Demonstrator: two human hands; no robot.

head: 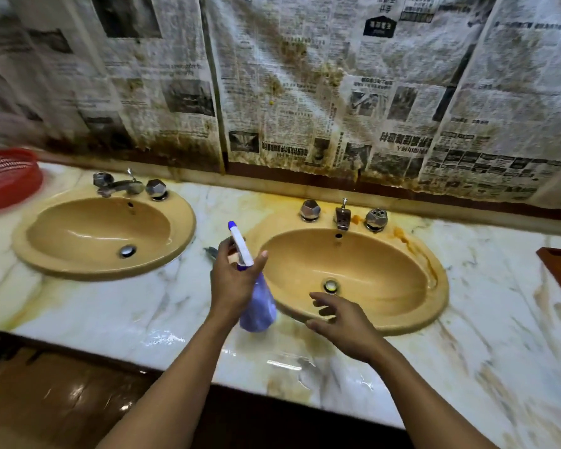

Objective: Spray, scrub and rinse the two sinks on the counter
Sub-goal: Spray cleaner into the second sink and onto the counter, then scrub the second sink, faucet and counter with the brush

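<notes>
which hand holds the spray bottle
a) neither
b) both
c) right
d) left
d: the left hand grips the spray bottle by its neck, while the right hand hovers open, holding nothing, over the front rim of the right sink.

Head camera looks down, close over counter [110, 312].

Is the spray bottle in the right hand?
No, the left hand grips the spray bottle, while the right hand hovers open over the near rim of the right sink.
</notes>
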